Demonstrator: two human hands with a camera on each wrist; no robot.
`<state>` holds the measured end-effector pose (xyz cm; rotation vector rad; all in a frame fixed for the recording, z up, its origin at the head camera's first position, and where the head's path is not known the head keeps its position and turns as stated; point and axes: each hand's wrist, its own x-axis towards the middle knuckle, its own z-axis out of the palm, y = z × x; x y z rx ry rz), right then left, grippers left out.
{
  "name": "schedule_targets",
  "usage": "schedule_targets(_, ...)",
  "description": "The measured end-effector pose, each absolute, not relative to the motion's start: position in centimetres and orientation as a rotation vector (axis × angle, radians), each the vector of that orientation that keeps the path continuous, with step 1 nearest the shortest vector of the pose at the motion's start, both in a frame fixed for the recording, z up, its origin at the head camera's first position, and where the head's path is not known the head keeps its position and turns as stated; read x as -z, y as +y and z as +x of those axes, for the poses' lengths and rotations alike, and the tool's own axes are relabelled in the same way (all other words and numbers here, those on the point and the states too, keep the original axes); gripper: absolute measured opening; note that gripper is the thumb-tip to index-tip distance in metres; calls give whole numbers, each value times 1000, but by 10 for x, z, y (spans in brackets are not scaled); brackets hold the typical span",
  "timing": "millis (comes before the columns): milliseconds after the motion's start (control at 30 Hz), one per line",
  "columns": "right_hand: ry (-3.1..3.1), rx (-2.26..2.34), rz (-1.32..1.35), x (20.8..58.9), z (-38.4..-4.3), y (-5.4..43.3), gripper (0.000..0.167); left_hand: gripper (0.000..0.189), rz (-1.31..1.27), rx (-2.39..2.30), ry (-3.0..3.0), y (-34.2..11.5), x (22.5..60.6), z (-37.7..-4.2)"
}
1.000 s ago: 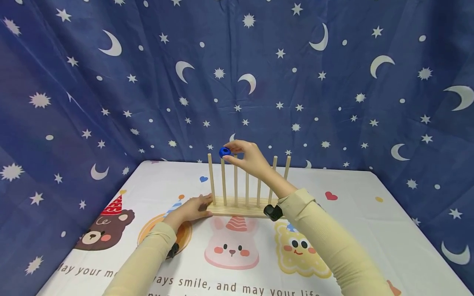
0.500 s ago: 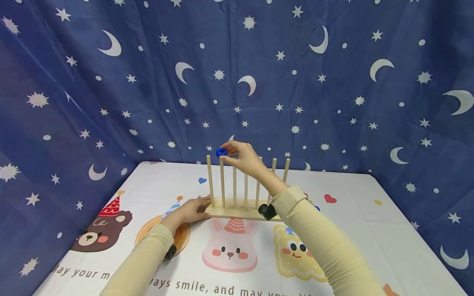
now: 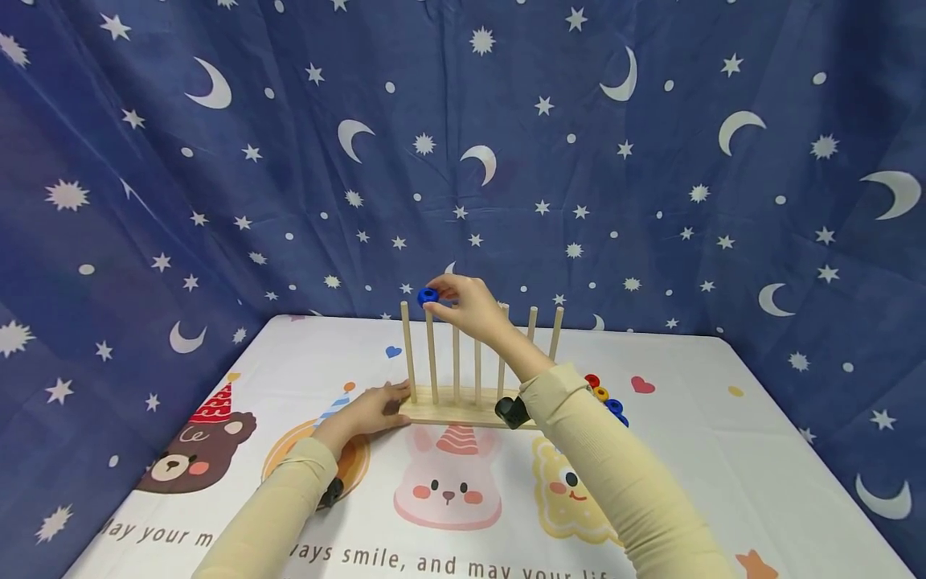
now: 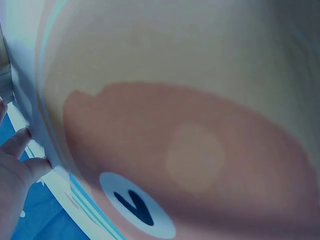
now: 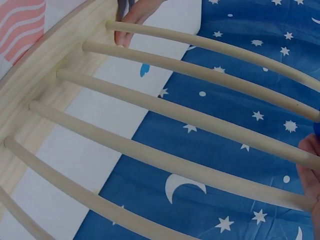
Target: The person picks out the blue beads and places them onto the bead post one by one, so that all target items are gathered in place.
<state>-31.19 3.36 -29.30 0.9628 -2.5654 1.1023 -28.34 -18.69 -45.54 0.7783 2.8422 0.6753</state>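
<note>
A blue bead (image 3: 428, 297) with a hole through it is pinched between the thumb and fingers of my right hand (image 3: 472, 307). It sits right at the top of the second peg from the left on a wooden peg stand (image 3: 448, 413). In the right wrist view, only a sliver of the bead (image 5: 316, 129) shows at that peg's tip. My left hand (image 3: 369, 410) grips the left end of the stand's base, thumb at the front corner and fingers toward the back. The left wrist view catches the left hand's fingers (image 4: 17, 167) at its left edge.
Several red, yellow and blue beads (image 3: 613, 405) lie on the table right of the stand, partly behind the right sleeve (image 3: 600, 450). A printed white cloth (image 3: 687, 450) covers the table. A blue curtain (image 3: 463, 121) with stars and moons hangs behind.
My right hand has shifted slightly left with the blue bead, staying at the second peg's top. The right forearm has moved left, uncovering the loose beads. My left hand stays on the base.
</note>
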Motion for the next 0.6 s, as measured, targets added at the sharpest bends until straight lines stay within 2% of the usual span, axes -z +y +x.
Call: schedule_targets(600, -2658, -1040, 1029, 286, -311, 37, 43, 56, 804, -717, 2822, -187, 455, -282)
